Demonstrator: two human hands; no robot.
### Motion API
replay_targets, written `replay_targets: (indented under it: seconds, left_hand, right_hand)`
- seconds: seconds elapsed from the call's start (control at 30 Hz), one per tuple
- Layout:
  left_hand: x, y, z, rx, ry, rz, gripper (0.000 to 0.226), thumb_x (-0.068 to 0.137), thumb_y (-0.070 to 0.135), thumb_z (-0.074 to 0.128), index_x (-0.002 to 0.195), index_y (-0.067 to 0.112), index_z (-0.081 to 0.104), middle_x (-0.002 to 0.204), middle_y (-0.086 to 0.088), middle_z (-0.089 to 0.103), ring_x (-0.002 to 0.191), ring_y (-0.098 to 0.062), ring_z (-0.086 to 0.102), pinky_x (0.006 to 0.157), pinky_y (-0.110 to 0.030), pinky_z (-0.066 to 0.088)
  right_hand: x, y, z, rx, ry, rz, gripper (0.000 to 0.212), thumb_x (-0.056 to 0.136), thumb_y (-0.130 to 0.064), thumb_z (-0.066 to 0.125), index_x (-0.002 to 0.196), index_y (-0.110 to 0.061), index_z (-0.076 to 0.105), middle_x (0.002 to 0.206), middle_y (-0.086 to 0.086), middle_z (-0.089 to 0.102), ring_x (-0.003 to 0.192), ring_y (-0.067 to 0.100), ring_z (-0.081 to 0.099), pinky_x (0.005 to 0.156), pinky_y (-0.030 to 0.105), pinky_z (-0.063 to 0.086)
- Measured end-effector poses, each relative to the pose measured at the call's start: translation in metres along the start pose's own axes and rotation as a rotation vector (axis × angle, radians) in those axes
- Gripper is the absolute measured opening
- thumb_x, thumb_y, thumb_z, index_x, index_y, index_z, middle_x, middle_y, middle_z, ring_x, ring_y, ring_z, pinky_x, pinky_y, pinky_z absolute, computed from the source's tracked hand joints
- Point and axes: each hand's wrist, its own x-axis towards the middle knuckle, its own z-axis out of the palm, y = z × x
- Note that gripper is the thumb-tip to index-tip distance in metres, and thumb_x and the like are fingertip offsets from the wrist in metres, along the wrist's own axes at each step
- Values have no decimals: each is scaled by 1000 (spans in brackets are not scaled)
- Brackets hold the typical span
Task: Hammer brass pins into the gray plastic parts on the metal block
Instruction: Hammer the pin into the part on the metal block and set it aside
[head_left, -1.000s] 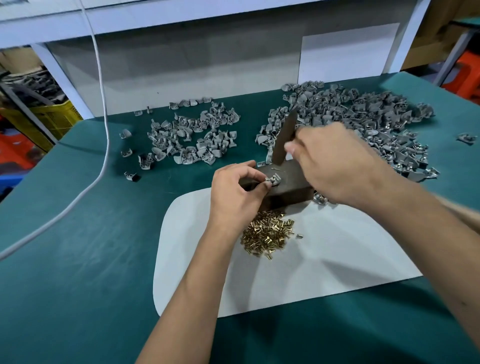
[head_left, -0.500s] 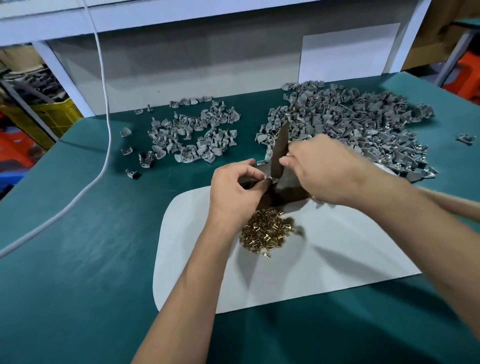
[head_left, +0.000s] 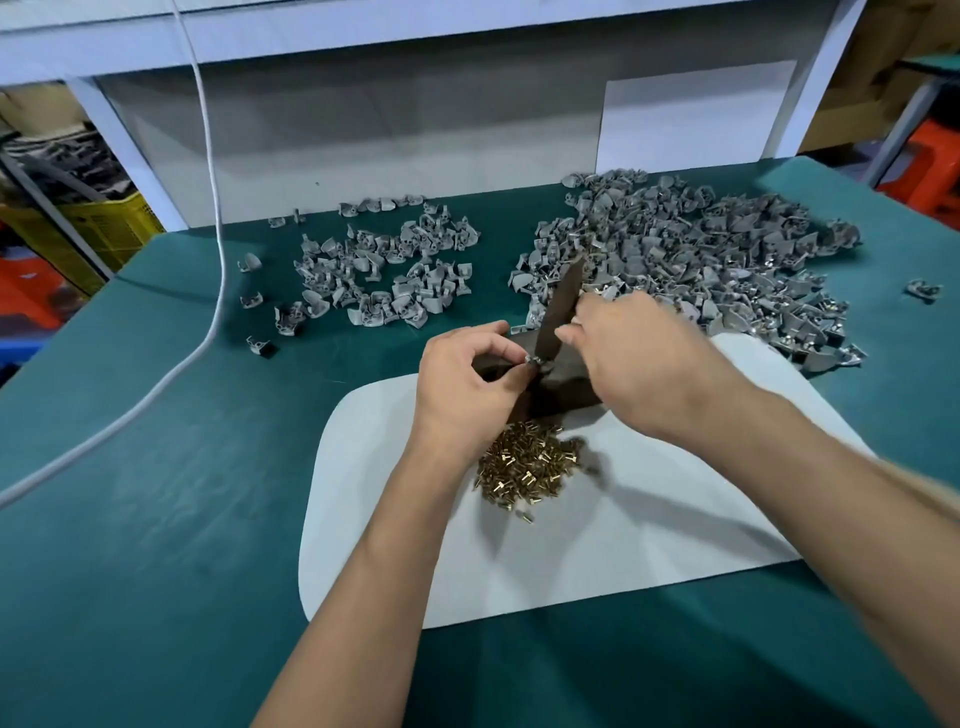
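A dark metal block (head_left: 563, 389) sits at the far edge of a white mat (head_left: 623, 519). My left hand (head_left: 467, 384) pinches a small gray plastic part (head_left: 532, 359) on top of the block. My right hand (head_left: 644, 358) grips a dark flat metal bar (head_left: 561, 306) used as a hammer; its lower end meets the part. A heap of brass pins (head_left: 530, 465) lies on the mat just in front of the block.
A big pile of gray plastic parts (head_left: 701, 260) covers the green table at the back right. A smaller pile (head_left: 384, 270) lies at the back left. A white cable (head_left: 213, 218) hangs down and runs across the table's left side.
The bar in my right hand has come down from a raised position onto the part. My left hand has kept its hold on the part.
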Motion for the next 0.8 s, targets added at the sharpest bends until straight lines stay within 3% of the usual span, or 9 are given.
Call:
replay_targets:
  seconds: [0.1,0.2,0.27,0.4,0.47,0.57,0.63,0.8]
  left_hand:
    - [-1,1,0,2,-5,-4,13,81,8,84,79,20,78,126,-4,70,119,-8,63,101,-17,44]
    - [0,-1,0,8,-14,-4,10,81,12,84,79,20,79,125,-1,71,117,-6,63,99,-13,43]
    - [0,-1,0,-5,-6,-12,7,80,11,84,81,17,80,125,-4,71,118,-8,63,103,-22,46]
    - [-2,1,0,9,-17,-35,12,81,11,84,81,22,79,126,0,69,130,-17,55,113,-40,41]
    - [-3,2,-1,23,-10,-37,18,83,14,83,78,30,76,127,7,68,136,-17,47,116,-34,33]
    - [-6,7,-1,-42,-39,-75,19,86,13,79,77,30,75,135,9,64,143,-12,35,108,-22,21]
    - [-8,10,0,-87,-80,-101,16,88,12,77,79,25,76,141,7,60,146,-11,31,106,-20,17]
    - [-11,12,0,-167,-128,-118,12,89,10,75,81,19,77,146,5,56,148,-12,29,114,-31,19]
  right_hand:
    - [4,5,-13,-99,-94,13,32,108,-41,40,81,-23,44,71,1,52,56,19,50,59,37,41]
    - [4,6,-13,-1,119,-32,28,107,-41,38,94,-22,53,71,1,55,58,21,55,56,38,46]
    - [1,-1,-3,-56,28,-55,27,107,-38,36,98,-19,53,74,1,51,64,27,53,60,40,48]
    - [2,8,-6,-57,-76,-6,34,107,-41,42,77,-24,41,69,-1,46,68,30,50,63,38,39]
    - [0,21,-10,-42,-45,14,34,106,-43,45,77,-25,46,71,-4,54,68,26,57,60,36,39]
    - [-9,49,-14,60,28,79,21,102,-40,56,85,-29,57,70,-10,59,63,13,56,52,28,34]
    - [-15,71,-18,78,61,143,28,97,-37,66,74,-26,55,69,-10,59,64,11,54,52,26,32]
    - [-29,104,-16,-1,-3,310,35,82,-27,79,57,-31,55,62,-10,60,63,20,56,55,29,39]
